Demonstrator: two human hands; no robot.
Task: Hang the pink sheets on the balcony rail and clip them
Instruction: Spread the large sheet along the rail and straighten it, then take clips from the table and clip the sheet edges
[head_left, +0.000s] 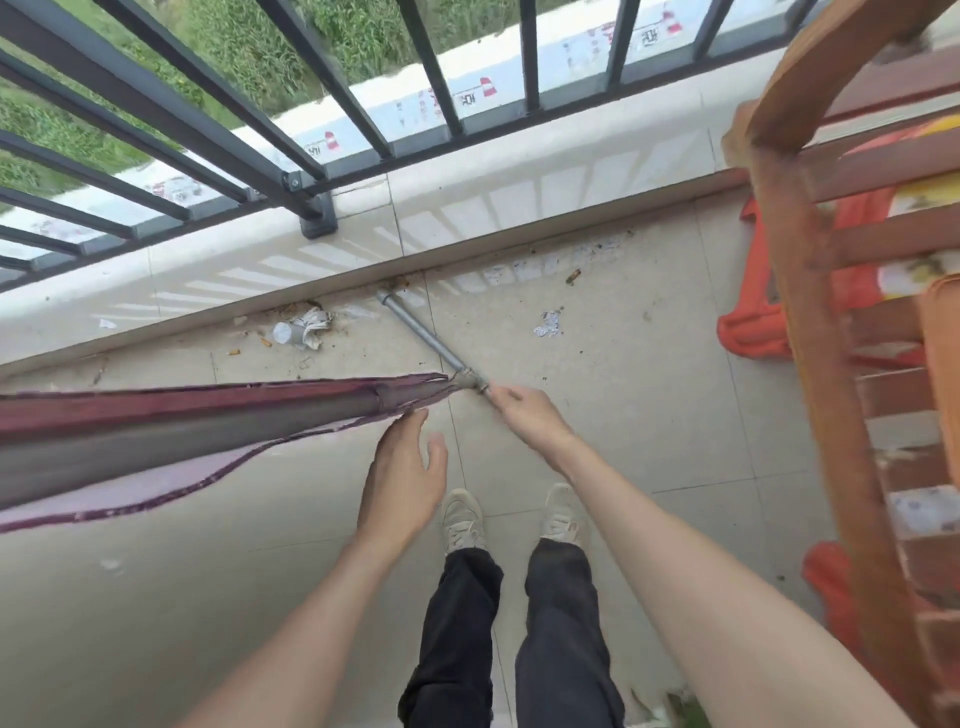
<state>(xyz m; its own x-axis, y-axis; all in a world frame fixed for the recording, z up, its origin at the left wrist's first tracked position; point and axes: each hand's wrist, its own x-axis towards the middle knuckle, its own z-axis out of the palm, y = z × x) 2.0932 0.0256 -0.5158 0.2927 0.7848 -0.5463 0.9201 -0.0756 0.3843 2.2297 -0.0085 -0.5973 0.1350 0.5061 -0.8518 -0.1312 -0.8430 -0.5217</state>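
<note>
The fingers of the right hand are seen closed around the near end of a grey metal pole, just where the gathered corner of the pink sheet meets it. The fingers of the left hand are held spread and loose, with nothing gripped; the fingertips are placed at the lower edge of the sheet, though contact cannot be confirmed. From the pole the sheet is stretched away to the left, its darker hem shown along both edges, and it is carried above the tiled floor, not on the black balcony rail beyond the low ledge. The pole's far end is rested at the foot of that ledge, beside scraps of litter. A wooden frame is stood at the right, with orange cloth behind it
</note>
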